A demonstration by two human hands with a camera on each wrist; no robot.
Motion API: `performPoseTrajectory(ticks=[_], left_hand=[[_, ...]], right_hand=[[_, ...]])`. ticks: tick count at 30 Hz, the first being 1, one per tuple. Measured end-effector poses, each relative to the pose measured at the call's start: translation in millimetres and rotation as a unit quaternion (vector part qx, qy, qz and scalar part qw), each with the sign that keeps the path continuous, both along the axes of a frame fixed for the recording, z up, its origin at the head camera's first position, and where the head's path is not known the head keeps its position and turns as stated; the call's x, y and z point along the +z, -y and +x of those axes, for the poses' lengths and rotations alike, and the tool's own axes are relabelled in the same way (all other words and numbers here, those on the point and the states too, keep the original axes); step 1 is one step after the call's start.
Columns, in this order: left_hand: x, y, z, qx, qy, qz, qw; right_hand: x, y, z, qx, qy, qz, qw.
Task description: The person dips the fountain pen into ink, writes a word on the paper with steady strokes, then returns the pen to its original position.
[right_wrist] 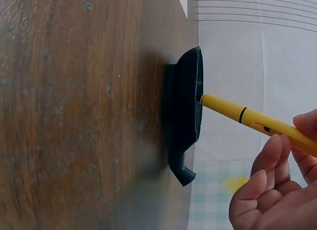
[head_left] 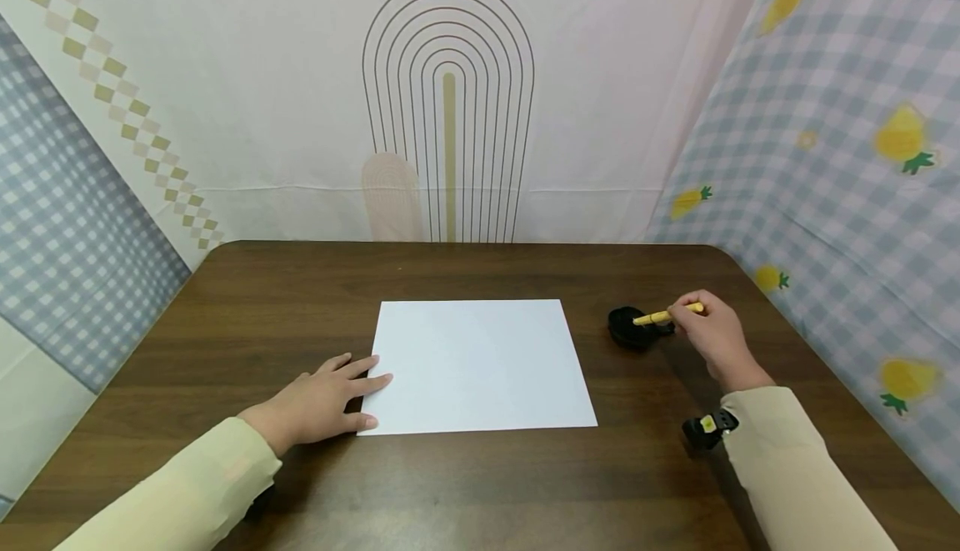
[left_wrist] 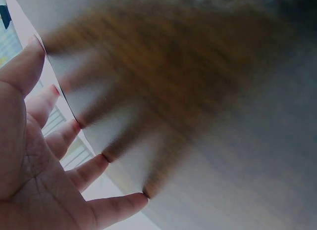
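Observation:
A sheet of white paper [head_left: 480,368] lies flat on the brown wooden table. My left hand [head_left: 322,401] rests at its left edge, fingers spread, some fingertips on the paper; in the left wrist view the fingertips [left_wrist: 101,161] touch the tabletop side. To the right of the paper is a small black dish [head_left: 624,330] with a short bent handle or spout. With thumb and fingers, my right hand [head_left: 708,330] pinches a yellow pen [right_wrist: 233,109], tilted, its lower end at the dish's opening. What the dish holds is hidden.
The wooden table [head_left: 480,484] has rounded far corners. Behind it hangs a white patterned cloth [head_left: 285,101], and a blue checked cloth [head_left: 832,176] hangs on the right. A black strapped device [head_left: 708,428] sits at my right wrist.

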State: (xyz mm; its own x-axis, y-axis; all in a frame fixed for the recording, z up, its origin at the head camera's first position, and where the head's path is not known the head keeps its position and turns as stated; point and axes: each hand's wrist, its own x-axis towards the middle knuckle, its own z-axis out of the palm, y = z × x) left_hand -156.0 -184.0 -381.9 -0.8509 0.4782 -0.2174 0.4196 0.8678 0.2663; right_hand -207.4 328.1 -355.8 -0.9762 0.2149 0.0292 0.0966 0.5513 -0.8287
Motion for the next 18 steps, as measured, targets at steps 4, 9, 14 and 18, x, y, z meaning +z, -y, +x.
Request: performPoseTrajectory(ticks=[4,9,14,18], left_hand=[[0.1,0.3,0.2,0.0,0.0,0.001,1.0],[0.2,0.3,0.2,0.0,0.0,0.001,1.0],[0.3,0.6,0.3,0.002,0.002,0.0,1.0],[0.2,1.0,0.5,0.001,0.002,0.0,1.0]], right_hand=[[0.5,0.8,0.3,0.004,0.003,0.001,1.0],[2.1,2.2,-0.1,0.0,-0.003,-0.004,1.0],[5.1,5.0,-0.8,-0.013,-0.002,-0.013,1.0],[7.5,8.6,-0.8,-0.021,-0.006,-0.027,0.999]])
